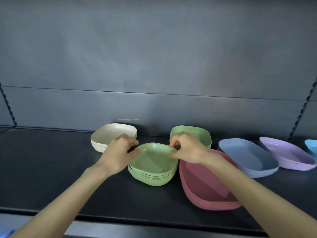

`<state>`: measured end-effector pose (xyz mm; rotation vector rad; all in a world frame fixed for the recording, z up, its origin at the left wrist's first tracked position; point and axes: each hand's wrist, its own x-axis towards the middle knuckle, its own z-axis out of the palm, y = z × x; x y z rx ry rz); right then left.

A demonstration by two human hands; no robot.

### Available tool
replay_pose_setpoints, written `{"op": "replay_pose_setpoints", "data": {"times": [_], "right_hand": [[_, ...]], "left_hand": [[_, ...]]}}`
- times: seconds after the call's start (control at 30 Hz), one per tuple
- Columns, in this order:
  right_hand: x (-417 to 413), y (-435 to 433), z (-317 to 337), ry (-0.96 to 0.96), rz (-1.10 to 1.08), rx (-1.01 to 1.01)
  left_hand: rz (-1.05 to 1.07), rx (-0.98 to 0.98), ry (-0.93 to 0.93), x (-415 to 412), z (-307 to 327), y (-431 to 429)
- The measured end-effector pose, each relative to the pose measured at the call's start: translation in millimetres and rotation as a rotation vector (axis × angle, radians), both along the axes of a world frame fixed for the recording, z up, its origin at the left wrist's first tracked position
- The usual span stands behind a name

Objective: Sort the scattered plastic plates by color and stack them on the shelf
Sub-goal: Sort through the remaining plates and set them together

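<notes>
Both hands are over the dark shelf (51, 160), arms reaching in from the near edge.

Left hand (120, 152): fingers curled, gripping the far-left rim of the top green plate (152, 158).
Right hand (187, 150): fingers bent, pinching the far-right rim of the same plate.

The top green plate sits between the two hands, nested on the green stack (151, 178). Several rims show below it, and the stack rests on the shelf.

- Just behind the right hand: a second lot of green plates (199, 134), partly hidden by the knuckles. How many there are I cannot tell.
- Behind the left hand: a cream stack (111, 134), close to the fingertips.
- Under the right wrist and forearm: a dusky red stack (205, 189), just beside the green stack.
- Further out to the right of the right hand, in a row: a grey-blue plate (248, 157), then a lilac stack (288, 155), then the edge of a light blue plate (312, 146), cut off by the frame.

Grey back panel (154, 57) behind everything.
</notes>
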<state>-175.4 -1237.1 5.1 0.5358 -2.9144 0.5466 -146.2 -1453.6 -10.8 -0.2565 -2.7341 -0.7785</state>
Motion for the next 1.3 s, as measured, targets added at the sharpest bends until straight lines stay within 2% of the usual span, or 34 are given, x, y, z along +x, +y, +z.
{"op": "replay_pose_setpoints", "data": {"times": [0.1, 0.2, 0.37, 0.57, 0.7, 0.83, 1.1, 1.3], "right_hand": [[4.3, 12.2, 9.2, 0.054, -0.015, -0.106], [5.5, 32.9, 25.5, 0.13, -0.04, -0.135], [21.5, 87.3, 61.9, 0.253, -0.116, -0.102], [65.0, 183.6, 88.8, 0.337, -0.312, -0.049], [102.3, 261.2, 90.2, 0.346, -0.456, 0.012], [144.4, 339.0, 83.6, 0.292, -0.565, 0.049], [220.1, 491.1, 68.0, 0.256, -0.675, 0.106], [237.3, 582.0, 73.3, 0.244, -0.709, 0.153]], "left_hand": [[-0.008, 0.027, 0.167, 2.6, 12.5, 10.2], [-0.091, 0.004, 0.245, 4.1, 34.3, 30.0], [-0.21, -0.088, 0.352, 3.1, 71.7, 79.6], [-0.374, -0.235, 0.463, 9.5, 100.7, 170.0], [-0.469, -0.335, 0.466, 20.6, 103.7, 240.3], [-0.519, -0.355, 0.448, 39.9, 98.8, 315.5], [-0.639, -0.332, 0.432, 87.2, 74.6, 487.0], [-0.664, -0.32, 0.419, 97.3, 76.4, 577.7]]}}
